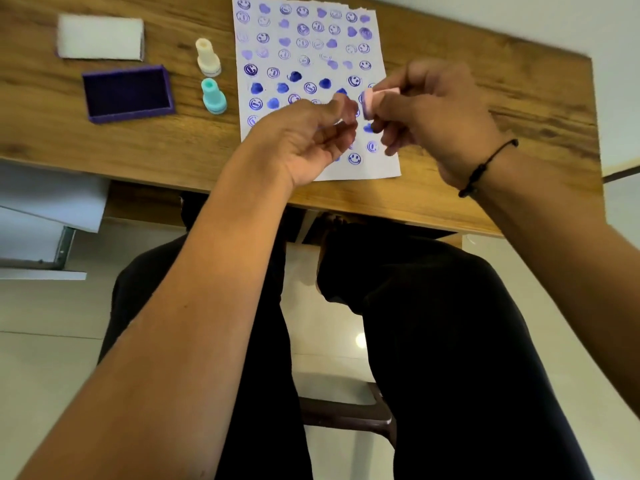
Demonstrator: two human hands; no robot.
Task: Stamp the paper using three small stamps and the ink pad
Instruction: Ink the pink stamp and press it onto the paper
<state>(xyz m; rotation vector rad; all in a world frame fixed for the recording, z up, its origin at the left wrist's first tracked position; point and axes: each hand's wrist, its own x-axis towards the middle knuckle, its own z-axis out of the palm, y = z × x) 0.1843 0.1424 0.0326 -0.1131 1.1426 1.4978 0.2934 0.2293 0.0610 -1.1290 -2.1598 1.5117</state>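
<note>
A white paper (381,161) covered with several purple smiley and heart prints lies on the wooden table (502,116). Above its lower part my right hand (436,123) pinches a pink stamp (372,100), tipped on its side with its inked face toward the left. My left hand (304,140) hovers right beside it, fingers loosely curled and thumb near the stamp's face, holding nothing. A cream stamp (207,57) and a teal stamp (213,97) stand upright left of the paper. The open purple ink pad (128,93) sits further left.
The ink pad's white lid (100,38) lies at the back left of the table. The table's front edge runs just below my hands, with my legs in dark trousers and a chair underneath. White furniture stands at the left.
</note>
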